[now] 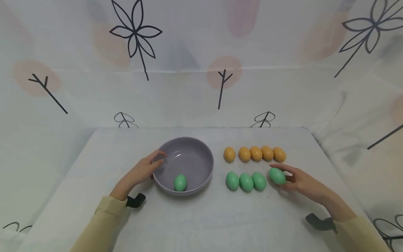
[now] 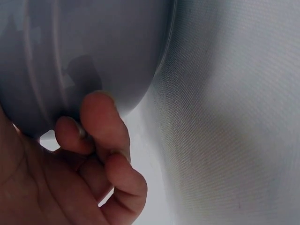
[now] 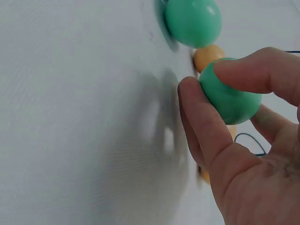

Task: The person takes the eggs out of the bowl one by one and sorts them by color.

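A round grey-purple bowl (image 1: 192, 157) stands left of centre on the table. One green egg (image 1: 180, 183) lies inside it, near the front wall. At the bowl's left side my left hand (image 1: 141, 173) holds the rim, with finger ends reaching over it and others curled against the outer wall (image 2: 112, 47). My right hand (image 1: 304, 183) pinches another green egg (image 1: 277, 176) between thumb and fingers, at the right end of the green row. In the right wrist view this egg (image 3: 229, 96) shows between the thumb and fingertips.
Three green eggs (image 1: 246, 182) stand in a row between the bowl and my right hand. Behind them is a row of several orange eggs (image 1: 256, 153), the leftmost set slightly apart. A patterned white cloth (image 1: 189, 98) hangs behind the white table (image 1: 201, 224).
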Demonstrator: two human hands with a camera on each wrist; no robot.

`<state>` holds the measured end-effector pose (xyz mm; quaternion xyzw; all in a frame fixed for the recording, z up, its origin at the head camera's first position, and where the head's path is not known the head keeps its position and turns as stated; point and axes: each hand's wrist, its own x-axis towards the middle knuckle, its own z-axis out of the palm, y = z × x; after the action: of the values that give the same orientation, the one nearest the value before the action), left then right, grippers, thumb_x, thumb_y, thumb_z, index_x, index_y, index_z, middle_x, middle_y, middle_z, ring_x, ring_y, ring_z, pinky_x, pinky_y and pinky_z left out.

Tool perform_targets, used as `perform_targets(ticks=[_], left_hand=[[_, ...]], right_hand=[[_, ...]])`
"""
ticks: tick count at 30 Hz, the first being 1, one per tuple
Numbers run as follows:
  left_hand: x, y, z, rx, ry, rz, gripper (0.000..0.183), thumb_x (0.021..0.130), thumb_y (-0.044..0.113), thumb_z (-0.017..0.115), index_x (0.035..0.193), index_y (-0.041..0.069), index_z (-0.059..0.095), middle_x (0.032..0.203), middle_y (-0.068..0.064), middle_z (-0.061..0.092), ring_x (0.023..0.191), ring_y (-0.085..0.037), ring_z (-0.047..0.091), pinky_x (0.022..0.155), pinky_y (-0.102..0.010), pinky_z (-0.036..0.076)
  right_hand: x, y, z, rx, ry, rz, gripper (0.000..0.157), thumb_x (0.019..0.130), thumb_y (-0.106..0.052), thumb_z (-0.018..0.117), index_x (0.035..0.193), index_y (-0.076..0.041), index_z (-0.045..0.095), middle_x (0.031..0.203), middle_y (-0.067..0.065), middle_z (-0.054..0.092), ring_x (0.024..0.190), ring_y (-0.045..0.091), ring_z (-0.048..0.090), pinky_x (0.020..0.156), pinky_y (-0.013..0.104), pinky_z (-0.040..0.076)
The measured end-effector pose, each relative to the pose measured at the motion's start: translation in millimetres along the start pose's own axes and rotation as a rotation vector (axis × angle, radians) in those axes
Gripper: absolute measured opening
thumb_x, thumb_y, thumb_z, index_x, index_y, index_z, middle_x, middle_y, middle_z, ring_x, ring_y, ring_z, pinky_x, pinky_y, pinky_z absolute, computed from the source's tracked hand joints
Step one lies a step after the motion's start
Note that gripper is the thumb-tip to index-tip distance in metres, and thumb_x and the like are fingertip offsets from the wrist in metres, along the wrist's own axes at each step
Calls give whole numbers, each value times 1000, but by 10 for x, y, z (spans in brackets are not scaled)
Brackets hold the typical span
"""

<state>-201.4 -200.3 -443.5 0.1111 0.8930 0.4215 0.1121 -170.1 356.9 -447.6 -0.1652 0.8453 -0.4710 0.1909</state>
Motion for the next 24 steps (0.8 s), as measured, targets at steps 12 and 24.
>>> perform_targets(ticks=[12,24], left_hand=[[-23,8,-19,9,7,11,32,105,33,49,134,20,52,118,-22,58,63,-24,55,59,-38,48],[12,-6,-23,13,-3,13,32,105,35,48,134,22,52,123,-22,55,65,-23,56,58,-37,49]], right_hand=[[3,26,28,-52,95,-34,72,81,-8,79,145,-4,47,140,18,50,113,22,56,86,23,49],[68,46,124,-148,96,-45,70,80,-17,83,143,-8,52,131,11,57,107,12,55,90,24,48]])
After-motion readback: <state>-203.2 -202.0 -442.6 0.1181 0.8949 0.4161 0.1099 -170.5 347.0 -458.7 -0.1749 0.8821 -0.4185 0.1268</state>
